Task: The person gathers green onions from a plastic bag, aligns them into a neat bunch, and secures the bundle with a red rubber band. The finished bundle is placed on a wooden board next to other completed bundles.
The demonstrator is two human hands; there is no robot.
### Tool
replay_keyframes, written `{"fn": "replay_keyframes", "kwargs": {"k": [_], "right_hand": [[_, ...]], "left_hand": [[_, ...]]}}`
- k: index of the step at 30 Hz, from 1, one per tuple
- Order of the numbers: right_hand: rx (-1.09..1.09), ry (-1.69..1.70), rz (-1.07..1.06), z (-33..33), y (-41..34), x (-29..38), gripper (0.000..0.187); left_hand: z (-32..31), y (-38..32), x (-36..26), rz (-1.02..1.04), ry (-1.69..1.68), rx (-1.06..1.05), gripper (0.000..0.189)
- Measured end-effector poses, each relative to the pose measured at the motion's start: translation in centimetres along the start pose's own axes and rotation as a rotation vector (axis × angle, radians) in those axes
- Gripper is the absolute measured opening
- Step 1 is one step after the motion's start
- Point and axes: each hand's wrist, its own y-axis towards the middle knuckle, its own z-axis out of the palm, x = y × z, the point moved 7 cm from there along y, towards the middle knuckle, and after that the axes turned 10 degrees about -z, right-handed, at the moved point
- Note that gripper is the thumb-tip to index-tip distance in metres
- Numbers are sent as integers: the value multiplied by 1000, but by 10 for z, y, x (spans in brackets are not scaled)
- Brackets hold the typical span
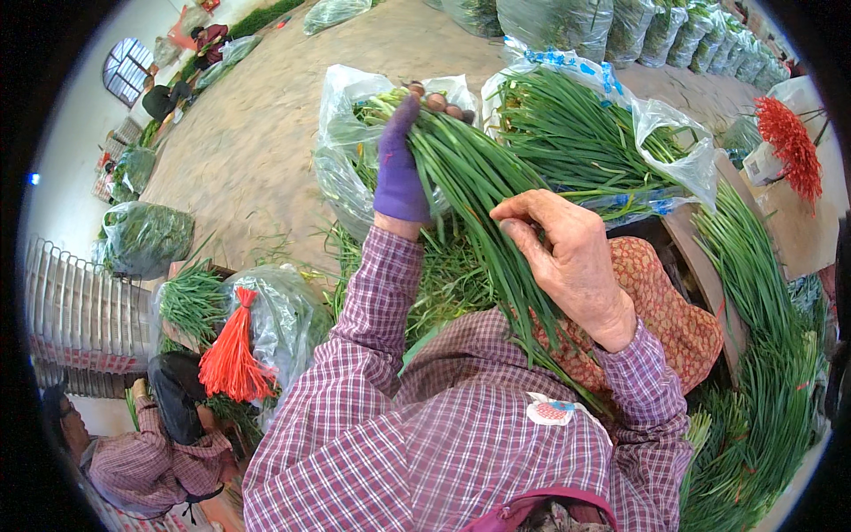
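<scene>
My left hand (pixel 403 166) wears a purple glove with bare fingertips. It grips a bunch of long green leaves, which look like garlic chives (pixel 475 166), near the pale stem ends. The leaves trail down across my lap. My right hand (pixel 572 256) is bare and rests beside the middle of the bunch, thumb and forefinger close together. Whether a leaf is pinched between them is hidden. Beyond my left hand is a clear plastic bag (pixel 339 149). To its right, an open plastic bag (pixel 671 123) holds more chives (pixel 572 133).
Loose leaves (pixel 445 286) litter the ground before me. Tied chives (pixel 764 372) are piled at my right, below red ties (pixel 788 149). An orange-red tie bundle (pixel 239 352) hangs at left, near a seated person (pixel 146 459). Filled bags (pixel 658 40) line the back.
</scene>
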Motion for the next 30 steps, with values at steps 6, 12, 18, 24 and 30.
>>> {"fn": "replay_keyframes", "kwargs": {"k": [6, 12, 18, 24, 30], "right_hand": [[81, -212, 49, 7, 3, -3, 12], [137, -294, 106, 8, -8, -9, 13], [119, -226, 154, 7, -11, -17, 10], [166, -157, 221, -5, -17, -25, 12], [252, 273, 508, -13, -31, -36, 18]], "left_hand": [[12, -1, 24, -91, -18, -54, 15], [16, -4, 32, -95, -7, -83, 17], [11, -10, 37, -144, -35, -107, 16], [5, -16, 43, -169, -43, -116, 23], [1, -21, 50, -219, 2, -123, 35]]}}
